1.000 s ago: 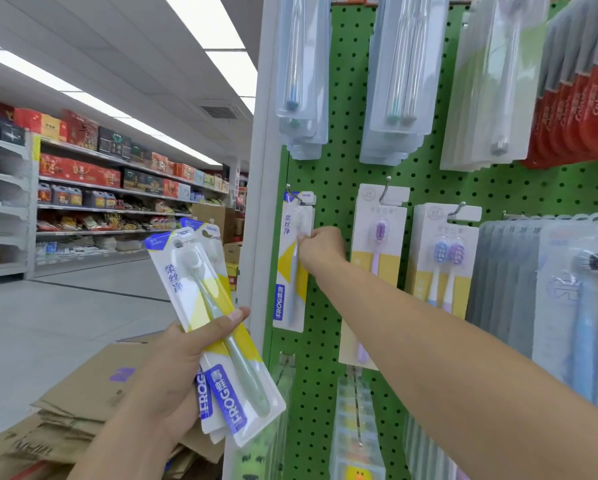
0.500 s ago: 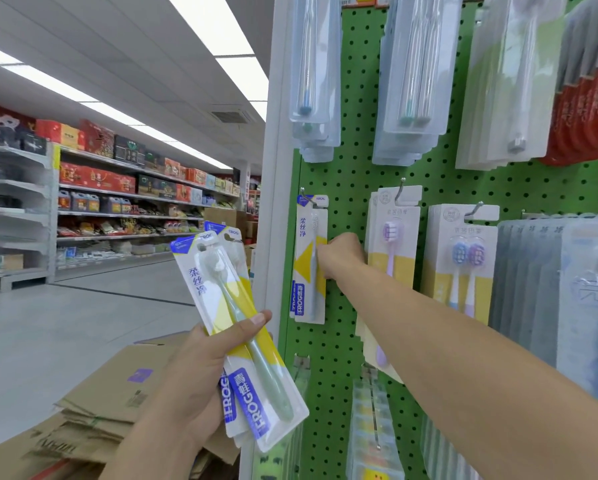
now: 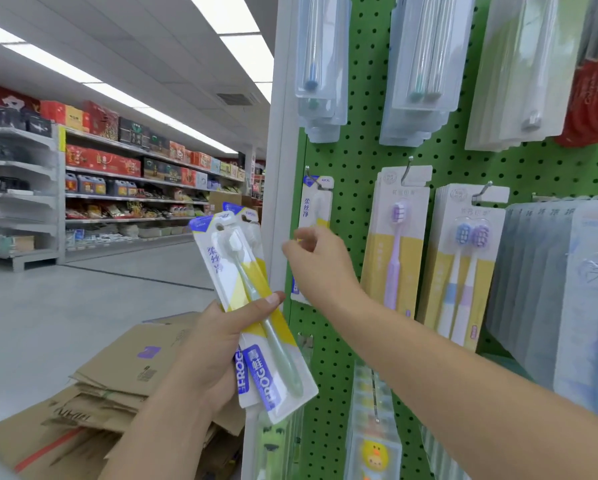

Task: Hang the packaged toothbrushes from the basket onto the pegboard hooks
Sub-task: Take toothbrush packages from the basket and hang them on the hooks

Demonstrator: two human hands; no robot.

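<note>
My left hand (image 3: 205,355) grips a small stack of packaged toothbrushes (image 3: 252,306), white and yellow cards with blue labels, held tilted in front of the white shelf post. One matching packaged toothbrush (image 3: 315,206) hangs on a hook at the left edge of the green pegboard (image 3: 353,161). My right hand (image 3: 316,263) hovers just in front of that hung pack, fingers loosely curled and holding nothing. No basket is in view.
Other toothbrush packs fill the pegboard: a purple one (image 3: 396,244), a twin pack (image 3: 463,265), clear cases above, grey packs at right. Flattened cardboard boxes (image 3: 117,386) lie at lower left. Stocked store shelves (image 3: 117,181) line the aisle at left.
My right hand has let go of the hung pack and drawn back from the pegboard toward the left. The pack stays on its hook. My left hand still holds the stack.
</note>
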